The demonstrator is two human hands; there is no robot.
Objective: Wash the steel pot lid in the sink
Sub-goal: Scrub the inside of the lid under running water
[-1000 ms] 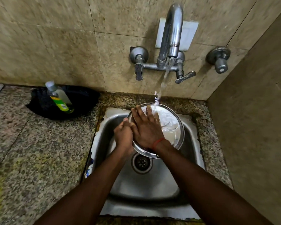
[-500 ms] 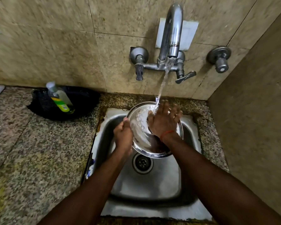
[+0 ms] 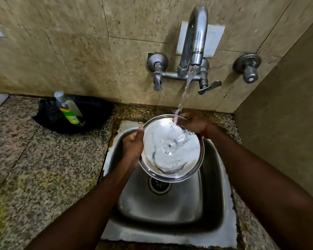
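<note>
Counter [image 3: 31,168]: You have speckled granite to the left of the sink, running back to the tiled wall [image 3: 61,56].
Black cloth [image 3: 98,112]: It lies crumpled on the counter at the wall, left of the sink.
Soap bottle [image 3: 69,110]: It rests tilted on the black cloth, with its clear cap toward the wall and a green and yellow label on its body.
Left hand [image 3: 133,147]: Your left hand is closed on the left edge of the lid, thumb on the upper side and fingers curled underneath. The grip is clamped on the rim.
Lid [image 3: 172,148]: You hold the steel lid above the sink, tilted, with its hollow side facing up at you. It is directly over the back half of the basin and partly covers the drain from view. Water pools and swirls across its inner face.
Drain [image 3: 159,184]: It sits in the sink floor, just below the near edge of the lid.
Sink [image 3: 213,204]: A steel basin is set into the counter, with a chipped white border around it.
Water stream [image 3: 185,89]: It falls from the spout and strikes the far right part of the lid, just beside your right hand.
Tap [image 3: 195,42]: It is mounted on the wall behind the sink, with a curved spout, two valves below it, and a separate knob [image 3: 248,69] farther right.
Right hand [image 3: 193,123]: Your right hand holds the far right edge of the lid, fingers wrapped on the rim beside the stream.
</note>
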